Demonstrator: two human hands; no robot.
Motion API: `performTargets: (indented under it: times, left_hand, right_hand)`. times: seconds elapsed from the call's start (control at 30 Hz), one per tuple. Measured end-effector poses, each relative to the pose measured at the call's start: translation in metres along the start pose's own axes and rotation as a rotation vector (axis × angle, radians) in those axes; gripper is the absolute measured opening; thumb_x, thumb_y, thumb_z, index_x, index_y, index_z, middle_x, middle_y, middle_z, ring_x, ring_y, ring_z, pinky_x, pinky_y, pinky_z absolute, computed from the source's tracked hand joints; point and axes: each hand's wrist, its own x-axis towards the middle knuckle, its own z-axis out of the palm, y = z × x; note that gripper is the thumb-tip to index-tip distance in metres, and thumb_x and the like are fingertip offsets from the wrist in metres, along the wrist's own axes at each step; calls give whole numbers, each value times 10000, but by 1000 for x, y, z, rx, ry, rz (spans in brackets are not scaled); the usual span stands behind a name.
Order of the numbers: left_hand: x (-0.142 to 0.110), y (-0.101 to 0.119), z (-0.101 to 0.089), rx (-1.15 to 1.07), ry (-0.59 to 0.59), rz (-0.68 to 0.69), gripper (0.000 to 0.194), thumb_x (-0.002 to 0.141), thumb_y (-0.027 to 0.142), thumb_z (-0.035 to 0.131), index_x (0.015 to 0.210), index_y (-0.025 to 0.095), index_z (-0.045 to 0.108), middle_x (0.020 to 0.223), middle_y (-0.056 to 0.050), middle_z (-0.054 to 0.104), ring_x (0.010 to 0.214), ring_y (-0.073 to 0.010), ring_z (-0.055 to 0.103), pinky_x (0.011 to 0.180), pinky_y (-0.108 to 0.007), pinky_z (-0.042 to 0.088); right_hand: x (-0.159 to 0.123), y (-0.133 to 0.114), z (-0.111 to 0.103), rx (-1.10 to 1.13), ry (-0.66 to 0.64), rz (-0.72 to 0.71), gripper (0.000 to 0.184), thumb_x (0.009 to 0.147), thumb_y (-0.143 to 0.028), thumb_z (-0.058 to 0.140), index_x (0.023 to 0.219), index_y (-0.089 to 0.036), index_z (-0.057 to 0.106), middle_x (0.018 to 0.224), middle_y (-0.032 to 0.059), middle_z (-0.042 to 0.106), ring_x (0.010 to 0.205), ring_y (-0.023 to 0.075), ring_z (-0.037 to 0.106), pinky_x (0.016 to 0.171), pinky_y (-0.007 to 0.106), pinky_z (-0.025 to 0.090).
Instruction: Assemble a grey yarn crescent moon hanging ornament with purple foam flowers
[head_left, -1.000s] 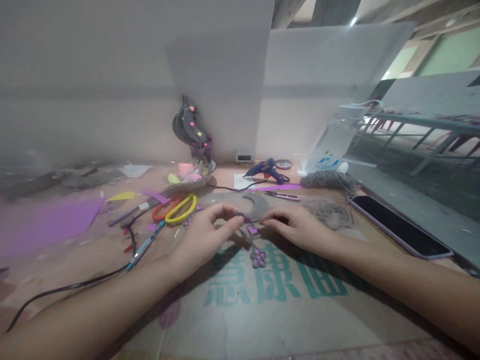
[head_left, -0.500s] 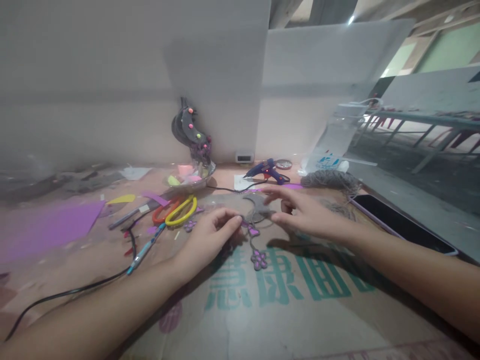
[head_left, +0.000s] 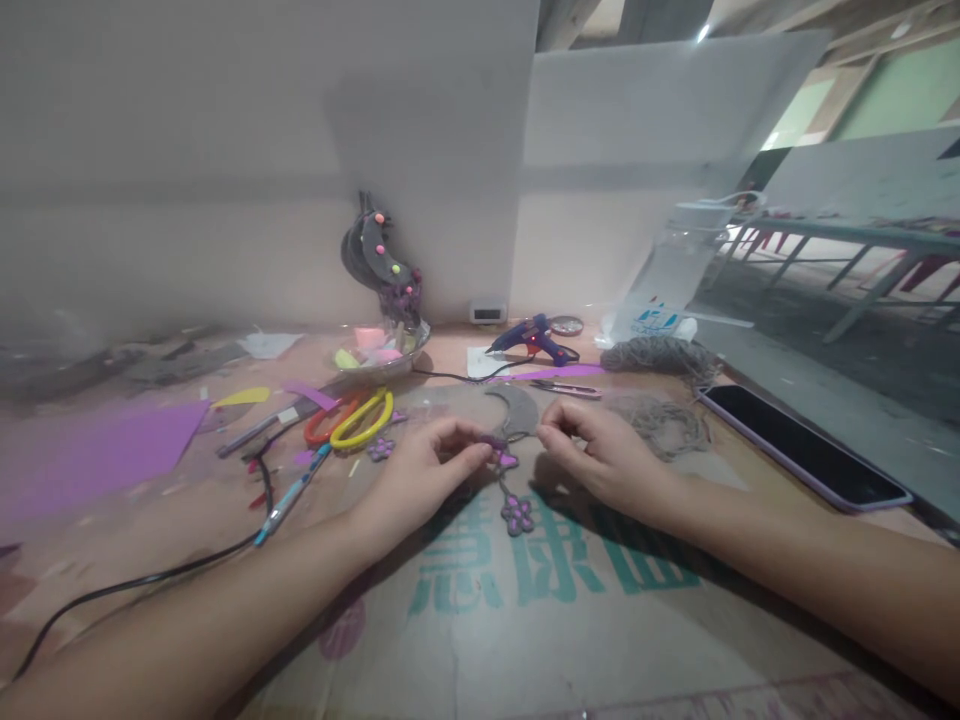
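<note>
My left hand [head_left: 420,475] pinches the top of a small hanging ornament: a thin string with a purple heart [head_left: 507,460] and a purple flower [head_left: 517,514] lying on the cardboard [head_left: 540,620]. My right hand [head_left: 604,450] sits just right of it, fingers curled in a pinch near the string's upper end; what it holds is too small to make out. A grey crescent piece [head_left: 516,408] lies just beyond both hands.
Yellow and orange scissors [head_left: 352,420], a blue pen [head_left: 289,495] and a black cable [head_left: 150,575] lie to the left. A blue glue gun [head_left: 534,342], grey twine [head_left: 660,385] and a phone [head_left: 802,455] lie behind and right. A decorated crescent stack [head_left: 382,260] leans on the wall.
My right hand lifted and reached out toward the grey crescent, then came back down into a pinch beside the ornament. My left hand kept its pinch in place.
</note>
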Motion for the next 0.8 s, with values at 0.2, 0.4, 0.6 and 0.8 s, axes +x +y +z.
performTargets:
  times: [0.2, 0.4, 0.6, 0.8]
  left_hand:
    - [-1, 1, -1, 29, -39, -15, 160, 846, 306, 642, 901, 158, 615, 796, -18, 697, 660, -117, 619, 600, -222, 462]
    - [-4, 2, 0, 42, -41, -16, 153, 829, 311, 651, 862, 171, 597, 761, 2, 696, 655, -126, 645, 608, -227, 488]
    - [-5, 3, 2, 95, -62, 29, 131, 805, 297, 675, 776, 179, 626, 746, 4, 704, 710, -151, 668, 659, -246, 526]
    - [-5, 1, 1, 166, -55, 117, 166, 817, 336, 662, 884, 186, 687, 834, -14, 722, 765, -161, 668, 707, -261, 539]
  right_hand:
    - [-6, 0, 10, 61, -26, -41, 178, 942, -291, 489, 820, -192, 575, 737, 16, 651, 660, 136, 594, 617, 250, 459]
    - [-4, -1, 14, 78, -48, -12, 116, 896, -291, 619, 914, -189, 671, 829, 26, 703, 728, 143, 626, 665, 257, 484]
    - [-2, -2, 16, 84, -67, -105, 119, 899, -238, 605, 898, -202, 718, 827, 22, 695, 770, 140, 630, 713, 267, 491]
    - [-2, -1, 15, 88, -63, -87, 128, 892, -254, 610, 831, -195, 707, 785, 13, 687, 739, 134, 622, 701, 262, 485]
